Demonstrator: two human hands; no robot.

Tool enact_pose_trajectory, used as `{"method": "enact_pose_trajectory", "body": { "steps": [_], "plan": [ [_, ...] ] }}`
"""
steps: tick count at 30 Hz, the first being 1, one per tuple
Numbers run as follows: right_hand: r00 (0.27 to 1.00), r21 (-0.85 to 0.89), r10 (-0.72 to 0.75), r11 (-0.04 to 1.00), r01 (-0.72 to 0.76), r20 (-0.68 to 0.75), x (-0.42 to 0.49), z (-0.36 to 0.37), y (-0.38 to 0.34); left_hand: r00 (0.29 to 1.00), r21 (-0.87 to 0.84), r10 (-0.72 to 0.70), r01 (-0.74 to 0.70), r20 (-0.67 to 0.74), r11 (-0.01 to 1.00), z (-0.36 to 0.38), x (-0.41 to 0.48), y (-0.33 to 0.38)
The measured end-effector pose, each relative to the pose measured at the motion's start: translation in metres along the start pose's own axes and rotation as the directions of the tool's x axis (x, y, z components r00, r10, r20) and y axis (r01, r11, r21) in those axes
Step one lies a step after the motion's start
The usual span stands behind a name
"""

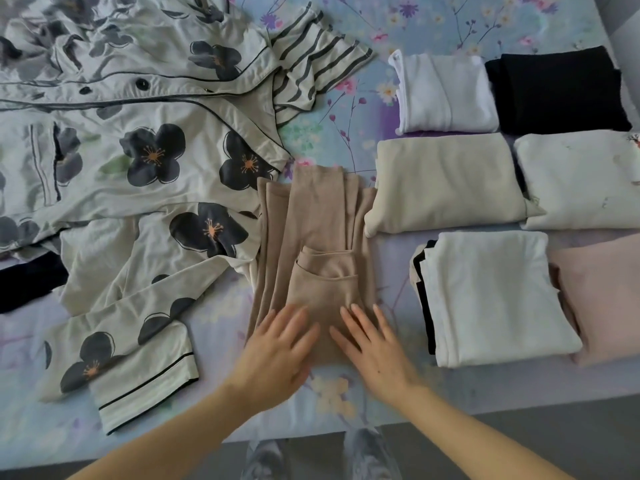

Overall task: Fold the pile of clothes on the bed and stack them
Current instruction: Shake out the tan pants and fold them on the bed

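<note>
Tan trousers [313, 237] lie folded lengthwise in the middle of the bed, a pocket facing up. My left hand [277, 355] and my right hand [374, 351] rest flat on their near end, fingers straight and spread. A pale pyjama set with dark flowers [138, 161] sprawls unfolded to the left, with a striped top [311, 64] behind it. On the right lie folded pieces: a white one [446, 91], a black one [557, 88], a beige one [446, 181], a cream one [581, 178], a white one [491, 296] and a pink one [602, 296].
The floral bedsheet [349, 129] shows between the trousers and the striped top. A dark garment [27, 282] pokes out at the left edge. The bed's near edge [485, 414] runs just below my wrists, with grey floor beyond.
</note>
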State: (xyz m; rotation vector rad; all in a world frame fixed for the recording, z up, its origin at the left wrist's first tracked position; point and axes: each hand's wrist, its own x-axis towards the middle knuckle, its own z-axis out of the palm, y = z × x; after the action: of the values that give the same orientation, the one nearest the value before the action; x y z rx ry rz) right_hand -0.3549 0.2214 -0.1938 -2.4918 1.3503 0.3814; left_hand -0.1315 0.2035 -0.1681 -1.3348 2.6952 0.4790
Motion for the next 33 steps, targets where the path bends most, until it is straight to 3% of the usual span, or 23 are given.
{"method": "enact_pose_trajectory", "body": {
  "steps": [3, 6, 8, 9, 11, 13, 14, 17, 19, 20, 22, 25, 27, 28, 30, 32, 33],
  "plan": [
    [1.000, -0.013, 0.024, 1.000, -0.024, 0.009, 0.024, -0.008, 0.005, 0.947, 0.101, -0.059, 0.029, 0.317, 0.994, -0.006, 0.018, 0.000],
    [0.999, 0.156, -0.006, 0.988, 0.000, 0.043, 0.022, -0.035, 0.016, 0.939, 0.125, -0.076, 0.036, 0.334, 0.991, -0.026, 0.023, -0.004],
    [0.985, 0.404, -0.038, 0.914, -0.033, 0.167, 0.004, -0.058, 0.016, 0.915, -0.076, -0.054, 0.092, 0.400, 0.993, -0.048, 0.018, -0.005],
    [0.951, 0.477, -0.081, 0.876, -0.076, 0.300, -0.007, -0.074, 0.015, 0.876, -0.232, 0.001, 0.127, 0.482, 0.964, -0.056, 0.011, -0.005],
    [0.887, 0.571, -0.178, 0.813, -0.112, 0.427, -0.025, -0.102, 0.017, 0.751, -0.459, 0.123, 0.258, 0.649, 0.850, -0.078, 0.001, -0.007],
    [0.869, 0.665, -0.212, 0.728, -0.165, 0.448, -0.033, -0.122, 0.021, 0.726, -0.604, 0.185, 0.372, 0.662, 0.705, -0.088, -0.007, -0.014],
    [0.894, 0.709, -0.171, 0.677, -0.198, 0.414, -0.030, -0.125, 0.025, 0.740, -0.638, 0.148, 0.439, 0.656, 0.632, -0.091, -0.008, -0.020],
    [0.954, 0.779, 0.167, 0.551, -0.300, 0.249, -0.001, -0.116, 0.042, 0.804, -0.745, -0.202, 0.594, 0.559, 0.304, -0.074, 0.002, -0.044],
    [0.905, 0.773, 0.377, 0.509, -0.380, 0.197, 0.030, -0.100, 0.050, 0.771, -0.826, -0.409, 0.560, 0.488, 0.070, -0.061, 0.020, -0.052],
    [0.870, 0.759, 0.454, 0.494, -0.424, 0.191, 0.045, -0.089, 0.053, 0.736, -0.847, -0.496, 0.531, 0.461, -0.001, -0.054, 0.028, -0.052],
    [0.799, 0.725, 0.574, 0.472, -0.502, 0.179, 0.068, -0.066, 0.057, 0.625, -0.859, -0.675, 0.511, 0.391, -0.024, -0.040, 0.042, -0.048],
    [0.698, 0.719, 0.707, 0.426, -0.549, 0.114, 0.071, -0.047, 0.049, 0.413, -0.798, -0.857, 0.603, 0.309, 0.003, -0.023, 0.040, -0.031],
    [0.592, 0.721, 0.801, 0.355, -0.595, 0.094, 0.058, -0.039, 0.034, 0.323, -0.733, -0.872, 0.678, 0.368, -0.057, -0.015, 0.030, -0.022],
    [0.541, 0.704, 0.836, 0.329, -0.630, 0.094, 0.050, -0.034, 0.024, 0.322, -0.710, -0.840, 0.696, 0.437, -0.102, -0.010, 0.026, -0.019],
    [0.488, 0.672, 0.860, 0.272, -0.688, 0.151, 0.037, -0.025, 0.002, 0.387, -0.723, -0.719, 0.652, 0.577, -0.229, -0.010, 0.021, -0.014],
    [0.487, 0.740, 0.820, 0.121, -0.662, 0.301, 0.035, -0.019, -0.009, 0.454, -0.737, -0.606, 0.564, 0.653, -0.371, -0.015, 0.026, -0.009],
    [0.495, 0.777, 0.792, 0.044, -0.628, 0.356, 0.036, -0.020, -0.011, 0.463, -0.741, -0.599, 0.552, 0.653, -0.382, -0.018, 0.030, -0.006]
  ]
}}
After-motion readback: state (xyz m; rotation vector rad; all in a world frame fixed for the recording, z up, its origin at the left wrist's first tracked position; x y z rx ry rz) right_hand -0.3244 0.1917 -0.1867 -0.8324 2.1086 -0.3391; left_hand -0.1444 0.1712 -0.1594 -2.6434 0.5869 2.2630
